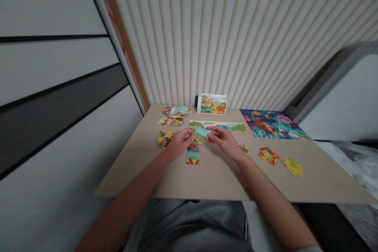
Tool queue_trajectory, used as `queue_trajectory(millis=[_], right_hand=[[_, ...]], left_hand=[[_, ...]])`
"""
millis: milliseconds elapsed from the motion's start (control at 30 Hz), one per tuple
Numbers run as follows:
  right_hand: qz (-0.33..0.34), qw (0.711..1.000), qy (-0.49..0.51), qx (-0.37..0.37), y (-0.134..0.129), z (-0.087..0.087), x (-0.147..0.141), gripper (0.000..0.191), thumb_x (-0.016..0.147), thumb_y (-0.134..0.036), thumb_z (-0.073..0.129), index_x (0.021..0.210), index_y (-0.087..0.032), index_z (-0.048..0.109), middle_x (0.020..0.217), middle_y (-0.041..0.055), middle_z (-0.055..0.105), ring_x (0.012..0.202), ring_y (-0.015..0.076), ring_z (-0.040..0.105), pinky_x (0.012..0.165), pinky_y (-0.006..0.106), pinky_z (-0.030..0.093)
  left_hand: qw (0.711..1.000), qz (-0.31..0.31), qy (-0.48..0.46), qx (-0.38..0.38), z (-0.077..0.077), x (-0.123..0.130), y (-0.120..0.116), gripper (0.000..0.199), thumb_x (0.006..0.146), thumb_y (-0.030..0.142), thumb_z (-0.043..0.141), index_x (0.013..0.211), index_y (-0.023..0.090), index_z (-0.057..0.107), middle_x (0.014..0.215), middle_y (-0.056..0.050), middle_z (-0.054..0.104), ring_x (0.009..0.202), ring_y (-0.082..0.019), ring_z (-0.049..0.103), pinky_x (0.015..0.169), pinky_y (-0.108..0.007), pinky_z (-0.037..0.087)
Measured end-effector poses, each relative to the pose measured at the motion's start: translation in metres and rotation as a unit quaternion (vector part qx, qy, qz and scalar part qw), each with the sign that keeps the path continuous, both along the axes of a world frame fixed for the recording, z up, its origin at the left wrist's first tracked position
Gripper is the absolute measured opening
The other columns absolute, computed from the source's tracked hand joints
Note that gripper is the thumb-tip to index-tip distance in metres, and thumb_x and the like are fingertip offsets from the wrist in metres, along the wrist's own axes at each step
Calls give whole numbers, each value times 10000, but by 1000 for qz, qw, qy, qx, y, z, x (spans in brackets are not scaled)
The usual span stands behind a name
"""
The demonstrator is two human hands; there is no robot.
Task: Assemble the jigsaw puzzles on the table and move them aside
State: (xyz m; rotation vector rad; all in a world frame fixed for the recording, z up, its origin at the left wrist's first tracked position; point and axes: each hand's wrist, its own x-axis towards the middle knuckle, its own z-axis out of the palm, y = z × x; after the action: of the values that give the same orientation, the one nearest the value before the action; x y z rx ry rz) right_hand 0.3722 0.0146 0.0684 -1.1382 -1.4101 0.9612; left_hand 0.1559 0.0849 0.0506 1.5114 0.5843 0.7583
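Observation:
Both my hands hold a teal and green jigsaw piece (201, 132) up over the middle of the tan tabletop (212, 175). My left hand (180, 144) pinches its left side, and my right hand (224, 141) grips its right side. Just behind them lies a joined strip of puzzle pieces (217, 126). A short column of joined pieces (192, 157) sits just below my left hand. A loose pile of pieces (164, 139) lies left of that hand, and a small piece (243, 149) lies right of my right wrist.
A picture card (212, 104) leans against the pleated wall at the back. Stacked pieces (175, 113) lie at back left. A finished colourful puzzle (271, 124) lies at back right. Further loose pieces (269, 156) lie at right, near a yellow piece (293, 167).

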Motion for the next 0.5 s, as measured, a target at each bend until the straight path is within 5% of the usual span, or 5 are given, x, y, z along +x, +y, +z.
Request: queue_trajectory(millis=[233,367,500], right_hand=[[-17,999,-27,6,3,0,8,425,888,-511,663,1159,-186,696,743,0,613,697,149,565,665,275,449],[19,995,-93,-37,-1,3,19,377,897,-463,629,1114,-171,727,740,6,609,646,129,503,608,253,418],[97,977,-155,-113,-6,5,28,367,865,-401,619,1068,-124,748,646,-26,539,553,89,375,508,219,295]], left_hand=[[988,81,52,117,-2,-3,5,424,971,578,481,953,173,603,775,-52,718,666,-177,700,642,-291,559],[954,160,111,226,-4,-11,9,248,972,410,528,1014,193,641,956,-75,718,903,-225,681,880,-381,530],[921,165,164,313,-4,-16,10,156,927,275,570,1020,205,673,1040,-83,707,1040,-267,629,1021,-452,441]])
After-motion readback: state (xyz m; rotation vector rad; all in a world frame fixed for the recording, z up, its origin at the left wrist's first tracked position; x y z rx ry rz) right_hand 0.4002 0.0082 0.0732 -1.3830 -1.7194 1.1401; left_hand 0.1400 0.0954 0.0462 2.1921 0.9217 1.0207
